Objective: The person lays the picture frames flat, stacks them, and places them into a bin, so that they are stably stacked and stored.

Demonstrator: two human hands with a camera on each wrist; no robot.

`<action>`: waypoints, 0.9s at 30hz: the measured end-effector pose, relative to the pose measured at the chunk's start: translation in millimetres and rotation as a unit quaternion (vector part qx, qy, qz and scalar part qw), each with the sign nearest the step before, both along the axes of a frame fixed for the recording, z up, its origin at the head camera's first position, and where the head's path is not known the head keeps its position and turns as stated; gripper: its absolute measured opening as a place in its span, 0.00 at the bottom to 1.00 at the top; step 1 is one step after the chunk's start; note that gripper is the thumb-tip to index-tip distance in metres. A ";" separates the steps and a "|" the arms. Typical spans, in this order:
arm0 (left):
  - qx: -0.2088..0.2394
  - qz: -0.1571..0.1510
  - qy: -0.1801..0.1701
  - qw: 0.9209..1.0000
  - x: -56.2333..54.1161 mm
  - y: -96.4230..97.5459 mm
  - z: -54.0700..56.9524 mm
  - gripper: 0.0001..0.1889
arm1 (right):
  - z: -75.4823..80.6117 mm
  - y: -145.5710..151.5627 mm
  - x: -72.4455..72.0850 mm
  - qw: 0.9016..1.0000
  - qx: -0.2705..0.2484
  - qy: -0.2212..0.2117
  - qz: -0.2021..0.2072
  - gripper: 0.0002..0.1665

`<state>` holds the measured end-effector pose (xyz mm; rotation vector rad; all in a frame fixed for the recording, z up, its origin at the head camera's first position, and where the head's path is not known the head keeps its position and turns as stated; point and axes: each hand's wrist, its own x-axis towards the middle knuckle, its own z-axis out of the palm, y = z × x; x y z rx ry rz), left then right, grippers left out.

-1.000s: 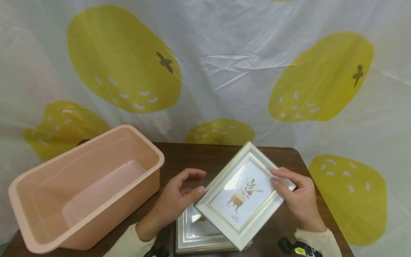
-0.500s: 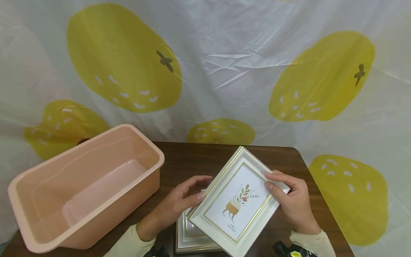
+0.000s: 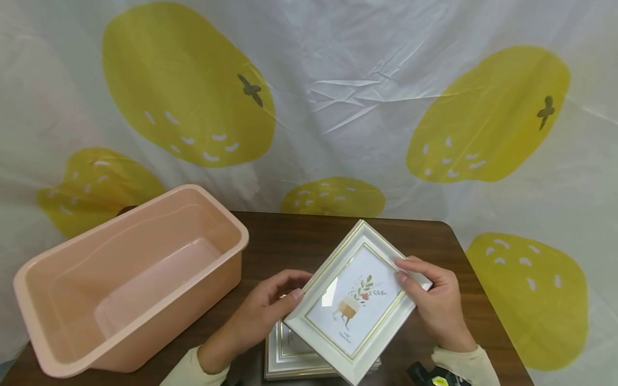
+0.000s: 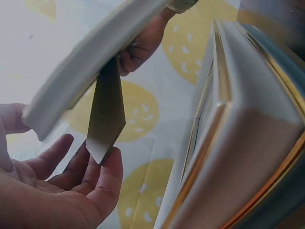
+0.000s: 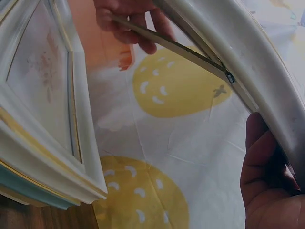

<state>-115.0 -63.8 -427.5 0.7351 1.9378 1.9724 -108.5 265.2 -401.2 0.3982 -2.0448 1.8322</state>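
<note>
A white picture frame (image 3: pixel 338 335) with gold lines and a potted-plant print is held tilted above the table. My right hand (image 3: pixel 439 303) pinches its right corner, thumb on the front. At the left edge, my left hand (image 3: pixel 263 308) has its thumb against the frame. Its fingers reach behind, by the free end of the back stand leg (image 4: pixel 107 112), as the left wrist view shows. That leg sticks out from the frame's back. Beneath lies a stack of similar frames (image 3: pixel 289 362), partly covered by the held one; its side shows white, gold and blue-green edges in the left wrist view.
A pink plastic bin (image 3: pixel 176 287) stands on the left of the dark wooden table (image 3: pixel 270 241); its visible inside floor is bare. Behind the table hangs a white curtain (image 3: pixel 333 134) with large yellow fruit prints.
The held picture frame has moved slightly down and to the left, along with the right hand. The left thumb has come to the frame's left edge. The bin has stayed put.
</note>
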 end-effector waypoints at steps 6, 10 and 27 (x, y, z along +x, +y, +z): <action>-0.006 0.028 0.008 1.000 8.1 -5.6 -3.6 0.21 | -6.9 -6.2 -1.3 0.999 0.008 -0.027 -0.044 0.16; 0.000 0.044 -0.008 0.999 13.7 -8.7 -7.1 0.25 | -11.0 -9.7 -1.4 0.997 0.015 -0.042 -0.068 0.15; 0.083 0.128 -0.068 0.986 36.3 -0.6 -25.1 0.33 | -29.8 -26.0 0.6 0.983 -0.061 -0.123 -0.124 0.15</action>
